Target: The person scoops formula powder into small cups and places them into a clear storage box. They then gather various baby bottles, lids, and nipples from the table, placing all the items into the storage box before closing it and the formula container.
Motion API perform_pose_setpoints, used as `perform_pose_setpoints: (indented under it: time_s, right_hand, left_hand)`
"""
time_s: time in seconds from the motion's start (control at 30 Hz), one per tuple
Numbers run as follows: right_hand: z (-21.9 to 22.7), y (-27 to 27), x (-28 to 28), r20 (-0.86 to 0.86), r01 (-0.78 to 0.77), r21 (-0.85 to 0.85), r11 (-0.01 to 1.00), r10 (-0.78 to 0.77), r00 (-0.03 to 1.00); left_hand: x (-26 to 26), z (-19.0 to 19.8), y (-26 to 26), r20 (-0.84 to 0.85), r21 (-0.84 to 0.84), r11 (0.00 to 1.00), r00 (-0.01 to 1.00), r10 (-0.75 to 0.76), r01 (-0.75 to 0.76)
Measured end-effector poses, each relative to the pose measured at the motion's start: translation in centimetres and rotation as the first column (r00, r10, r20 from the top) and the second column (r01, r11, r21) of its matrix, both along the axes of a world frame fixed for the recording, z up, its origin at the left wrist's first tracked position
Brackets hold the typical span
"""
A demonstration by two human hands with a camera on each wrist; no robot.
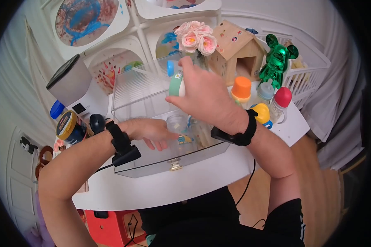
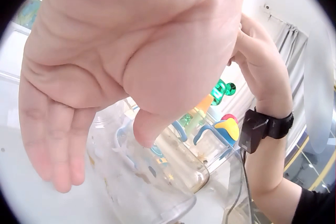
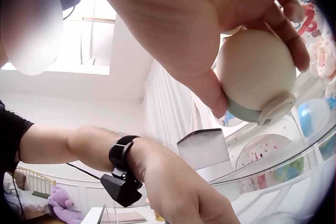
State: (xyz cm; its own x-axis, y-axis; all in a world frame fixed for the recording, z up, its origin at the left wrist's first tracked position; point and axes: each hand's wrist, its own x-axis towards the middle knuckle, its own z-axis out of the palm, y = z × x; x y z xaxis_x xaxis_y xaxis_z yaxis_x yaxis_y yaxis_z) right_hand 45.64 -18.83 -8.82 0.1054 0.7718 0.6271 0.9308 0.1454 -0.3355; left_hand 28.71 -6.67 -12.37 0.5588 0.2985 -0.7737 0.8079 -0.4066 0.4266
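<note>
Note the round cap [image 3: 257,71], pinched at its sides by the right grip [image 1: 205,89] above the clear box [image 1: 148,169], perhaps to steady it. Compare the left grip [image 1: 149,128], empty and loose-fingered, near a clear bottle [image 2: 149,187] inside the box. See, farther right on the surface [image 1: 111,193], the red-topped bottle [image 1: 282,101], upright, likely set within reach; far, pink flowers [image 1: 196,39] beside a wooden house [image 1: 231,41].
</note>
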Motion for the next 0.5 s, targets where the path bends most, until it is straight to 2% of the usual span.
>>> perform_pose_setpoints:
  time_s: [0.13, 0.23, 0.3, 0.37, 0.47, 0.5]
  right_hand:
    - [0.1, 0.0, 1.3, 0.083, 0.02, 0.1, 0.995, -0.029, 0.996]
    - [2.3, -1.2, 2.7, 0.069, 0.058, -0.048, 0.997, -0.055, 0.996]
    - [3.0, -2.4, 3.4, -0.103, 0.047, -0.195, 0.98, -0.068, 0.992]
    - [2.2, -3.3, 4.7, -0.367, -0.069, -0.299, 0.952, -0.048, 0.929]
    - [-0.5, -4.4, 5.2, -0.382, -0.063, -0.374, 0.925, -0.091, 0.92]
    - [-0.7, -4.7, 4.9, -0.442, -0.078, -0.407, 0.91, -0.121, 0.889]
  left_hand:
    - [-0.2, -1.1, 0.8, -0.001, 0.025, 0.997, 0.998, -0.067, 0.067]
    - [0.1, -1.2, 0.6, -0.002, 0.046, 0.99, 0.991, -0.135, 0.135]
    - [0.5, -0.9, 0.4, 0.002, 0.071, 0.984, 0.986, -0.164, 0.164]
    - [0.7, -0.5, 0.2, -0.005, 0.116, 0.98, 0.986, -0.165, 0.165]
    - [0.5, -1.1, 0.6, 0.03, 0.085, 0.988, 0.991, -0.134, 0.131]
    - [0.4, -1.3, 0.7, 0.042, 0.07, 0.99, 0.992, -0.122, 0.119]
